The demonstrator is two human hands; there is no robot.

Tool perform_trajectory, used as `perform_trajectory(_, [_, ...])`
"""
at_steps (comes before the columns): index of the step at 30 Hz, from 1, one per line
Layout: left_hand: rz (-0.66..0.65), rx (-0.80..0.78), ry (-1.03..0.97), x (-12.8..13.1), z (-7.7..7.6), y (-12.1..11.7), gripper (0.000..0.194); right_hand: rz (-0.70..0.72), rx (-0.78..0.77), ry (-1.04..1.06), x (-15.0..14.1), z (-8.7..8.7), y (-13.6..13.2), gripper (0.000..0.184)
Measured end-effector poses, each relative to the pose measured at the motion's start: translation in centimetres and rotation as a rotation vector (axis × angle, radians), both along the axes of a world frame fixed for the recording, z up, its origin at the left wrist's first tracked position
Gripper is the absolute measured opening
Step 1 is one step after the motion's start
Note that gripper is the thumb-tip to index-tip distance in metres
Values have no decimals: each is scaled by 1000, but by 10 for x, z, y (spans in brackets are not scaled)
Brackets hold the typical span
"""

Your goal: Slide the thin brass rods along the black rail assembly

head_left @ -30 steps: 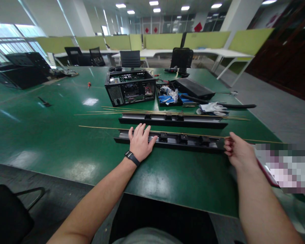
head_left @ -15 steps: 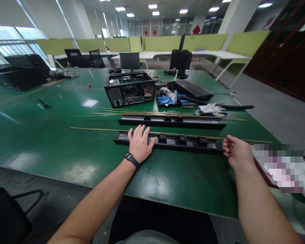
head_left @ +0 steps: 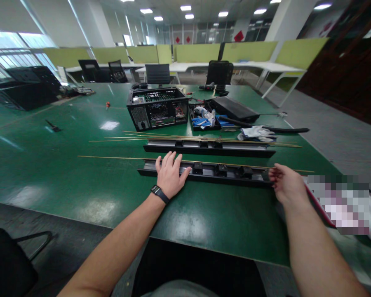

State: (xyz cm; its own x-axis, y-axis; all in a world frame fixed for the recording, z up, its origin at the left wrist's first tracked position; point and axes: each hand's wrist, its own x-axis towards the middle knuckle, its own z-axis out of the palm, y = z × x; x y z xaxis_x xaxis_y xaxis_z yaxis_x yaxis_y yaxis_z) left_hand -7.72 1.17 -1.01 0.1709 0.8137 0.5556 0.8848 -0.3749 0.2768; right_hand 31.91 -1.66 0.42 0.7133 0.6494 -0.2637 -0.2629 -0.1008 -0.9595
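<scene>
Foremost, left hand (head_left: 170, 176) splayed on black rail (head_left: 216, 180), toward the near edge of the desk (head_left: 64, 181); right hand (head_left: 286, 182), nearer its right edge, curled, pinching thin brass-coloured rod (head_left: 210, 162).

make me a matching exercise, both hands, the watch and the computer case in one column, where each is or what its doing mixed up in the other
1. left hand
2. right hand
3. black wristwatch
4. open black metal computer case

A. worn on the left arm
B. closed on a thin gold-coloured rod
C. left of a shallow black tray
D. spread over the nearer long black rail

Pairs: 1-D, 2-B, 3-A, 4-C
</scene>
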Motion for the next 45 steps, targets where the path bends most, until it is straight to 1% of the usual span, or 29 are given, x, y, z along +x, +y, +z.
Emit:
perform_trajectory(4, [-3, -2, -4, 0, 0, 0, 52, -93, 43, 33, 1, 2, 1, 20])
perform_trajectory(9, [-6, -8, -13, 0, 0, 0, 52, -4, 45, 42, -8, 3, 1, 14])
perform_trajectory(12, [-9, -6, -12, 0, 0, 0, 52, -7, 43, 34, -8, 1, 1, 14])
perform_trajectory(20, [-3, -3, -7, 0, -1, 0, 51, -24, 42, 28, 5, -6, 5, 20])
perform_trajectory(23, [1, -5, -10, 0, 0, 0, 51, -83, 33, 17, 7, -4, 5, 20])
perform_trajectory(29, [-4, -6, -20, 0, -1, 0, 51, -288, 65, 14, 15, 3, 1, 24])
perform_trajectory(31, [-5, -7, -19, 0, -1, 0, 51, -319, 60, 5, 15, 4, 0, 25])
perform_trajectory(36, [0, -10, -21, 0, 0, 0, 52, -283, 48, -12, 10, 4, 1, 24])
perform_trajectory(45, [5, -16, -40, 1, 0, -1, 50, -165, 45, -40, 9, -8, 5, 21])
